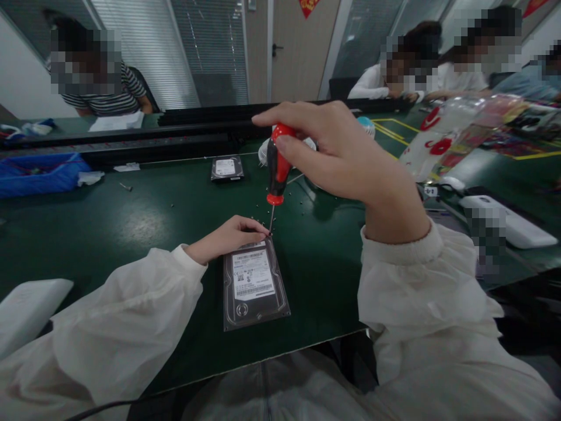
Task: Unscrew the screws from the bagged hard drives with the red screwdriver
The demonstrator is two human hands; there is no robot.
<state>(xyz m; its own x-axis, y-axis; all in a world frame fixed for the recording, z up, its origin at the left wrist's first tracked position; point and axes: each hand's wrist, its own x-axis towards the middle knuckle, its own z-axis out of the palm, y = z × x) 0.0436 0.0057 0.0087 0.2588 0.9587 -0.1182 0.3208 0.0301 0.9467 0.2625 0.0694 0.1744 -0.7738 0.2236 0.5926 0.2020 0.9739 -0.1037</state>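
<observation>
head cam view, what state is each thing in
right hand: closed around the screwdriver handle
red-handled steel screwdriver: near upright, tip at the drive's top edge
left hand: fingers curled, at the drive's top edge
dark rectangular hard disk drive: flat, white label up
second dark hard disk drive: flat, farther back, label up
small metal screws: loose, scattered on the green bench

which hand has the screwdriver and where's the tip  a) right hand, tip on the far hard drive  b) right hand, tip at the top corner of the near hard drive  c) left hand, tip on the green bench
b: the right hand holds the red-and-black screwdriver upright, its shaft reaching down to the top corner of the near hard drive, beside the left hand.
</observation>
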